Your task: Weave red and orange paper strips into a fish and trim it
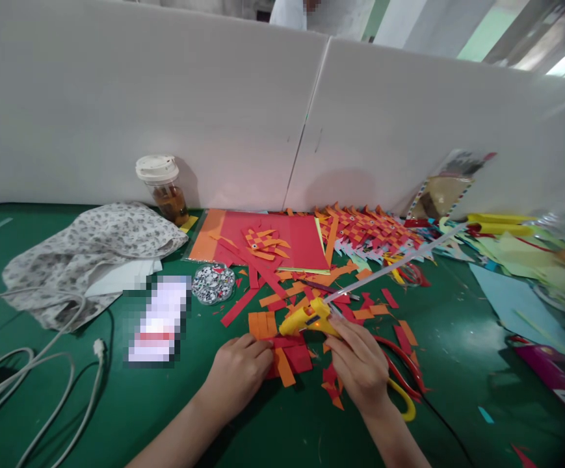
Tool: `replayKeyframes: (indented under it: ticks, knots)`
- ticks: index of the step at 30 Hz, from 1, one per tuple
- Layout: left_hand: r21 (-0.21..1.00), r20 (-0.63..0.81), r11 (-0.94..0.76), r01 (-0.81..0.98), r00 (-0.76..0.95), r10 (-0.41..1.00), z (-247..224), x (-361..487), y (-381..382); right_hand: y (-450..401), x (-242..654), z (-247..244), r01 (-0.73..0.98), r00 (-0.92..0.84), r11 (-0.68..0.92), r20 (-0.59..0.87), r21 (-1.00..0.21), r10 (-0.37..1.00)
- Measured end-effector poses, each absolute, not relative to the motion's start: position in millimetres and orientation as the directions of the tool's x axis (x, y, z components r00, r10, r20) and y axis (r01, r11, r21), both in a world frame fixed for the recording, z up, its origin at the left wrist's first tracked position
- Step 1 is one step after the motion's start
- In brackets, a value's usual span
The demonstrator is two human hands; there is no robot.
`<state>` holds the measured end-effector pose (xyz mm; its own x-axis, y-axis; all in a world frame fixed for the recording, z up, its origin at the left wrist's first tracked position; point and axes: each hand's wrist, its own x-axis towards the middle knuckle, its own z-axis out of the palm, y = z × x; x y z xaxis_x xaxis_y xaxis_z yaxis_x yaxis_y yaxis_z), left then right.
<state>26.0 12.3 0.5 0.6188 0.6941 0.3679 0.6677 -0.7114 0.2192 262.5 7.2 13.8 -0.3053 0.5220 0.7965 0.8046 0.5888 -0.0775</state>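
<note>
My right hand [360,367] is wrapped round a yellow hot glue gun [306,316], with a long clear glue stick [399,261] jutting from its back. The gun's nozzle points left, just over a red and orange paper piece [296,359] made of overlapping strips. Curled fingers of my left hand [242,367] grip this piece at its left edge against the green table; the fingertips are partly hidden. Loose red and orange paper scraps [333,389] lie by my right hand. Behind the gun, a finished woven paper fish [262,244] rests on red sheets [306,240].
Scissors with red handles [406,370] lie beside my right wrist, near a black cord [445,422]. To the left are a phone [160,318], a case of googly eyes [213,283], a lidded cup [165,188], cloth [101,234] and white cables [67,364]. Woven fish [370,227] pile up behind.
</note>
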Motion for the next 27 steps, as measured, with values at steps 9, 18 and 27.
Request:
replayKeyframes:
  ticks: [9,18,27]
  knots:
    - [0.213,0.411,-0.719,0.661,0.608,0.680,0.5,27.1,12.5,8.6,254.1,18.8,0.876,-0.351,0.478,0.767,0.067,0.537]
    - [0.213,0.392,-0.715,0.666,0.612,0.687,-0.4,26.6,11.9,7.9,257.6,18.7,0.833,-0.308,0.553,0.815,-0.018,0.491]
    - [0.216,0.398,-0.719,0.660,0.613,0.683,2.7,26.4,12.6,8.5,257.2,20.0,0.864,-0.376,0.498,0.753,0.073,0.540]
